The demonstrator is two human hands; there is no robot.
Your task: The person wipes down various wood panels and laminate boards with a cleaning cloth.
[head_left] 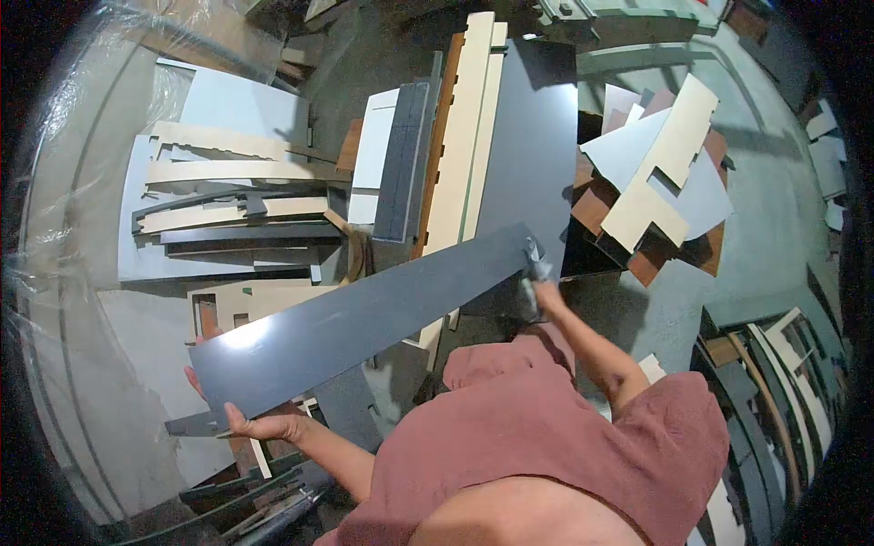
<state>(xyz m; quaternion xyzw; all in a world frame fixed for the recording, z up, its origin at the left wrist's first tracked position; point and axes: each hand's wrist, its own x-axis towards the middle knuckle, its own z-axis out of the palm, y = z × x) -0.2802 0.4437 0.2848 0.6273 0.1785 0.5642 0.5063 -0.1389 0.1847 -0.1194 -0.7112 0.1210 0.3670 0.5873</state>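
A long dark grey board is held up at a slant in front of my body, with a bright glare near its left end. My left hand grips its lower left corner, thumb on the near edge and fingertips showing at the far side. At the board's right end is my right hand, closed around a crumpled grey cloth that lies against the surface; its fingers are partly hidden and blurred. Beneath the board's right end is a larger dark grey panel, beside long cream strips.
Stacked cream and dark strips lie on a pale panel at left. Loose cream, white and brown offcuts are piled at right. More curved strips stand at lower right. Clear plastic sheeting hangs along the left.
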